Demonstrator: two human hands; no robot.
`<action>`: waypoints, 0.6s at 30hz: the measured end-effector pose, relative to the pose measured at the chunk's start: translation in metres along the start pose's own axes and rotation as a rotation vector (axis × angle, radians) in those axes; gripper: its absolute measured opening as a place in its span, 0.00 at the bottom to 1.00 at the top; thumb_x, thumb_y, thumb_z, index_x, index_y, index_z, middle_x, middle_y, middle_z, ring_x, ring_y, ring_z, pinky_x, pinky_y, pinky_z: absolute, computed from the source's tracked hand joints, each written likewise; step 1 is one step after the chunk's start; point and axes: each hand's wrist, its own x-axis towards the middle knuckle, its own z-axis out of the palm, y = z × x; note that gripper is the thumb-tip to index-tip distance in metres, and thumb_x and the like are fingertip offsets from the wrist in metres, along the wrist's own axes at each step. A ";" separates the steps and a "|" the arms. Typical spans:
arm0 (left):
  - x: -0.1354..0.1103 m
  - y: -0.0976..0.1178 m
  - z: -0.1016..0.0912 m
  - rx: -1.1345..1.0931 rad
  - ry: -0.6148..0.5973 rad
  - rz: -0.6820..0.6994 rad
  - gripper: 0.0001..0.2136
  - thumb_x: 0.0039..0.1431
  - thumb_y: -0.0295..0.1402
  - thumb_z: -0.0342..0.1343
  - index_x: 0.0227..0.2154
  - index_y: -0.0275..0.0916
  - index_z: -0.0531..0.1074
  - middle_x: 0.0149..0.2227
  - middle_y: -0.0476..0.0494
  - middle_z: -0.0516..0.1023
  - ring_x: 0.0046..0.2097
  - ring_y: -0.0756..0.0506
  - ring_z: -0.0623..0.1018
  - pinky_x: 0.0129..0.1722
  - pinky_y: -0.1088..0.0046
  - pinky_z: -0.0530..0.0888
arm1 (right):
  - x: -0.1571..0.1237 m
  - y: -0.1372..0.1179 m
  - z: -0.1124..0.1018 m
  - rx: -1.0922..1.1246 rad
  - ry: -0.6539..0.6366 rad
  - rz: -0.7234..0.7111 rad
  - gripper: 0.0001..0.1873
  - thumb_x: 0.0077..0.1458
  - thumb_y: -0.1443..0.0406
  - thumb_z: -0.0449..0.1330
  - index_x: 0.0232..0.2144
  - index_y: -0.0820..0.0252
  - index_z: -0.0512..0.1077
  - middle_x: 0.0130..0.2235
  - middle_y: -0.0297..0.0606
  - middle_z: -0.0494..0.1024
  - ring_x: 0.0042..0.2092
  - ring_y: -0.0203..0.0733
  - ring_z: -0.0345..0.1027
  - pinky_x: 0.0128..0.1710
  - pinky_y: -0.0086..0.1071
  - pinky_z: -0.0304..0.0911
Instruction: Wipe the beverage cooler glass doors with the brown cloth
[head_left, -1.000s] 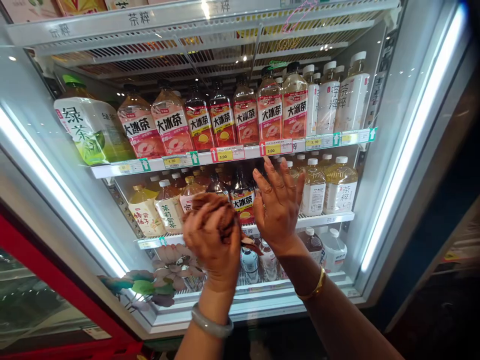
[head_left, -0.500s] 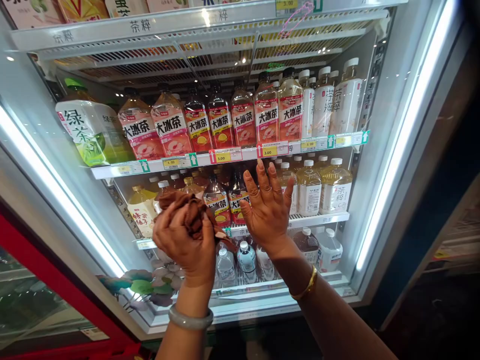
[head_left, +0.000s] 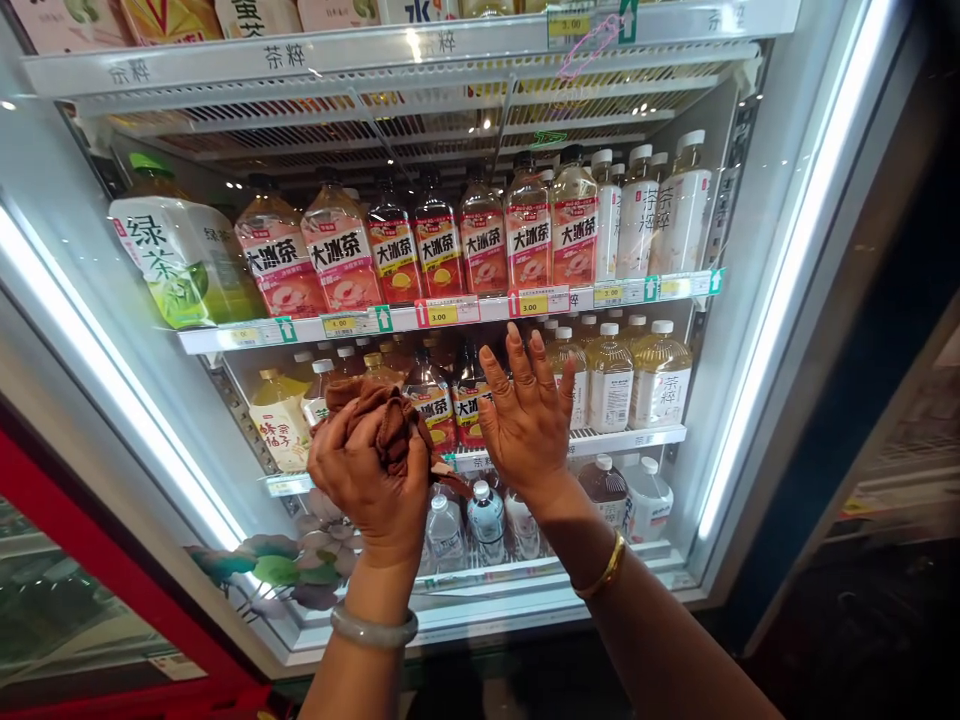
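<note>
A crumpled brown cloth (head_left: 390, 425) is bunched in my left hand (head_left: 369, 490), whose fingers wrap round it. My right hand (head_left: 529, 425) is held up with fingers stretched and its back toward me, seemingly flat on the glass door of a lit drinks cooler. Whether the palm touches the glass cannot be made out. Beyond the hands stand dark iced tea bottles (head_left: 429, 405) and pale bottles with white caps (head_left: 611, 385). A grey bangle (head_left: 373, 630) circles my left wrist and a gold bangle (head_left: 604, 572) my right.
Upper shelf bottles include a big green tea bottle (head_left: 176, 260) and red-labelled tea bottles (head_left: 529, 235). A price rail (head_left: 495, 308) runs below them. At lower left are a flower decal (head_left: 289, 572) and a red frame (head_left: 112, 560). A bright light strip (head_left: 780, 280) lines the right side.
The view has shifted slightly, so the shelves on the right sit a little further left. Both hands keep nearly the same pose, and the cloth is still in the left one.
</note>
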 end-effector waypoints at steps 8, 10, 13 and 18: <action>-0.010 0.017 0.001 -0.069 -0.189 0.250 0.21 0.56 0.31 0.67 0.52 0.48 0.73 0.57 0.40 0.76 0.64 0.34 0.70 0.67 0.45 0.64 | 0.000 0.000 -0.001 0.053 0.040 0.007 0.30 0.68 0.62 0.53 0.70 0.50 0.59 0.74 0.37 0.59 0.78 0.43 0.39 0.77 0.53 0.30; 0.003 0.001 -0.004 -0.038 -0.107 0.116 0.23 0.55 0.31 0.67 0.54 0.46 0.73 0.58 0.37 0.75 0.63 0.34 0.71 0.65 0.46 0.65 | -0.001 0.000 -0.002 0.057 0.033 0.005 0.29 0.68 0.62 0.53 0.70 0.50 0.60 0.74 0.37 0.59 0.78 0.44 0.39 0.77 0.53 0.31; 0.015 -0.020 -0.008 0.009 0.042 -0.111 0.24 0.57 0.31 0.67 0.57 0.42 0.72 0.59 0.31 0.74 0.63 0.33 0.71 0.65 0.45 0.65 | -0.002 0.001 -0.002 0.039 0.027 -0.006 0.29 0.68 0.62 0.53 0.69 0.50 0.60 0.73 0.36 0.60 0.77 0.45 0.40 0.77 0.54 0.32; -0.009 -0.004 0.000 0.044 0.046 -0.035 0.24 0.55 0.33 0.68 0.55 0.41 0.72 0.58 0.32 0.74 0.62 0.33 0.72 0.65 0.45 0.65 | -0.002 0.000 -0.002 0.067 0.050 0.002 0.27 0.69 0.61 0.52 0.68 0.51 0.63 0.72 0.38 0.62 0.77 0.45 0.41 0.77 0.53 0.34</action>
